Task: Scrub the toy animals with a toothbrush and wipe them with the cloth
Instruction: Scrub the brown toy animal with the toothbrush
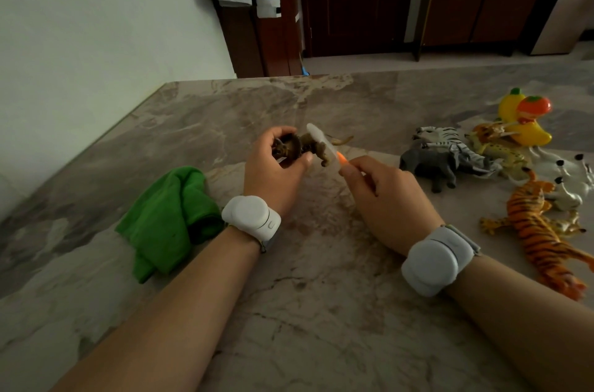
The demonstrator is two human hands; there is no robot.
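Note:
My left hand [273, 171] grips a small brown toy lion [308, 146] by its maned head, holding it above the marble table [321, 279]. My right hand [382, 192] pinches a white toothbrush with an orange neck [324, 144], and its head lies against the lion's back. A crumpled green cloth [167, 218] lies on the table left of my left wrist. More toy animals sit at the right: a grey elephant [434, 163], a zebra [446, 138], a spotted leopard [495, 147] and an orange tiger [540, 231].
A yellow banana toy with an orange fruit toy [527, 118] stands behind the animals at the far right. A white toy animal [572, 183] lies near the tiger. The wall runs along the table's left edge. Dark wooden doors stand beyond the far edge.

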